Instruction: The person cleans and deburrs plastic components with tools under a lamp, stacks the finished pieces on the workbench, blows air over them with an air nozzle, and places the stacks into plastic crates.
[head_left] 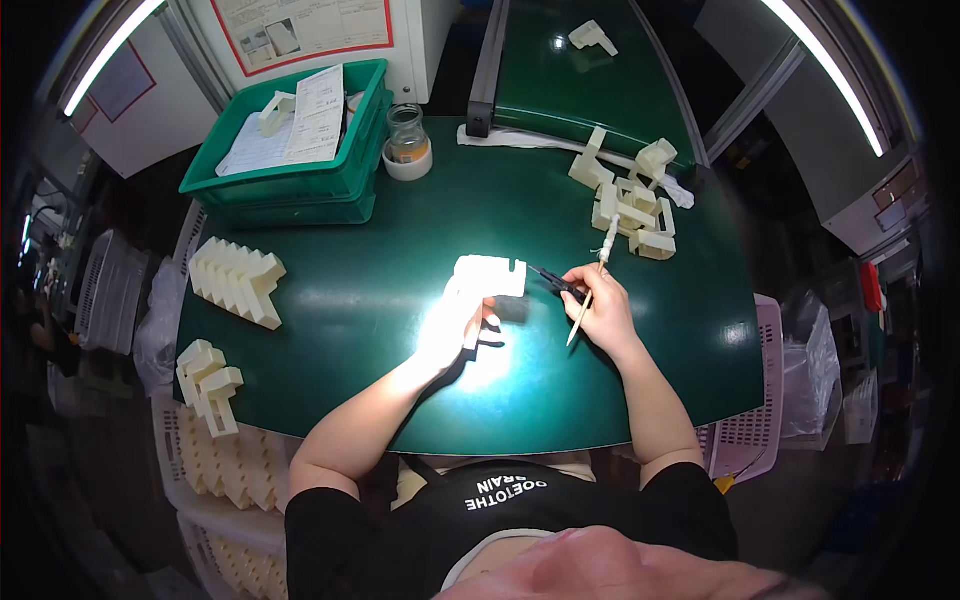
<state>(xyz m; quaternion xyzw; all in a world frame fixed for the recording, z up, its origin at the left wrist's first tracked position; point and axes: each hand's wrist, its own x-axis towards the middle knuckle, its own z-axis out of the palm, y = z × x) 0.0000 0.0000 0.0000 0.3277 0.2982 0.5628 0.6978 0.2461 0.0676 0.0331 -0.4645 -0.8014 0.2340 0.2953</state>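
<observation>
Glossy green bench (340, 255) lies under bright light, and above its middle is a pale angled plastic part (490, 272). Left hand (455, 325) grips its left end, fingers curled below, grip details lost in glare. From the right, the right hand (605, 310), half closed, pinches a slim black tool (555, 283) and a wooden stick (578, 325), tool tip near the part. Both elbows bend outward, forearms converging.

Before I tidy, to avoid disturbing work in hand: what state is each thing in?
Cream part: held in left grip
Black tool: held in right grip
Wooden stick: in right grip, slanting
Left part row: nested
Left part cluster: bunched
Right part pile: jumbled
Upper green bin: open, holding papers
Glass jar: upright
Far part: lying alone
</observation>
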